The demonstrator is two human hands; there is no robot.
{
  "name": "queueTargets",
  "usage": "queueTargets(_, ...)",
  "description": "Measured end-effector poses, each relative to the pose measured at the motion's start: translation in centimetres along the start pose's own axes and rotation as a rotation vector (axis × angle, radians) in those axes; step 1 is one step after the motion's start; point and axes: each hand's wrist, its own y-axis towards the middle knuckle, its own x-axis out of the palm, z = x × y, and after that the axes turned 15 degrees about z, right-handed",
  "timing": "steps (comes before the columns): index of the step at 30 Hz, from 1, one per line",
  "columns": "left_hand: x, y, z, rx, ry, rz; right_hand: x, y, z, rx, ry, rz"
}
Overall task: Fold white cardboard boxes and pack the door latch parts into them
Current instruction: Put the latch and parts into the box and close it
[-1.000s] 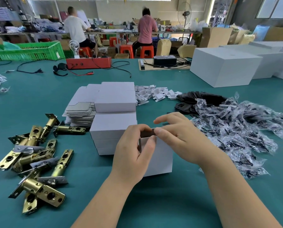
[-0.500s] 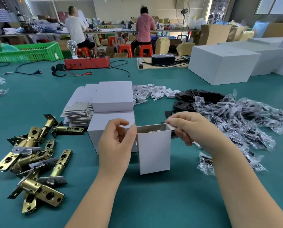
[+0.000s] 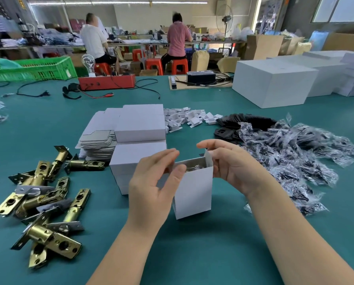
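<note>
The white box point(image 3: 193, 194) stands upright on the worktop point(image 3: 192, 254), long axis vertical and mouth open upward, directly between the two grips. The left hand point(image 3: 151, 188) holds the left top corner with its thumb on the front wall. The right hand point(image 3: 233, 167) curls against the right wall. The raised side flap point(image 3: 208, 158) lies at the right grip, so that hand seems nearer for folding it inward, toward the left grip.

A green plastic crate point(image 3: 38, 68) sits at ten o'clock on the teal table point(image 3: 213, 254). Toward twelve, a red box point(image 3: 107, 82) trails black cables point(image 3: 146, 87). Beyond, a person in white point(image 3: 93, 42) and a person in pink point(image 3: 178, 38) sit with their backs turned; a fan point(image 3: 226, 19) stands at one o'clock.
</note>
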Motion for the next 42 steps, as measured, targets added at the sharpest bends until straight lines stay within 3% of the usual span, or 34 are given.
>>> queueTargets(6, 0.20, -0.11, 0.27, -0.041, 0.031, -0.057, 0.85, -0.17, 0.03, 0.099, -0.176, 0.005)
queueTargets(9, 0.22, -0.02, 0.44, -0.131, 0.004, 0.002, 0.84, -0.15, 0.31, 0.067, -0.165, -0.003)
queueTargets(12, 0.44, -0.02, 0.52, -0.299, -0.047, 0.052, 0.70, -0.14, 0.54, 0.046, -0.096, -0.026)
queueTargets(15, 0.73, -0.06, 0.16, -0.545, -0.155, 0.011, 0.76, 0.07, 0.65, 0.000, 0.067, -0.055)
queueTargets(17, 0.85, 0.02, -0.20, -0.606, -0.142, -0.031, 0.74, 0.13, 0.73, -0.100, 0.120, -0.075)
queueTargets(21, 0.64, 0.03, 0.03, -0.480, -0.111, -0.130, 0.64, 0.03, 0.76, -0.195, 0.217, -0.136)
queueTargets(23, 0.57, -0.16, 0.41, -0.373, -0.147, -0.105, 0.79, -0.18, 0.69, -0.211, 0.225, -0.140)
queueTargets(28, 0.32, -0.26, 0.13, 0.101, -0.088, -0.064, 0.90, -0.39, 0.48, -0.242, 0.129, -0.114)
queueTargets(35, 0.37, -0.42, -0.01, 0.085, -0.098, -0.083, 0.29, -0.36, 0.34, -0.201, 0.072, -0.251)
queueTargets(42, 0.48, -0.41, -0.31, 0.111, -0.051, -0.067, 0.07, -0.48, 0.34, -0.258, -0.086, -0.275)
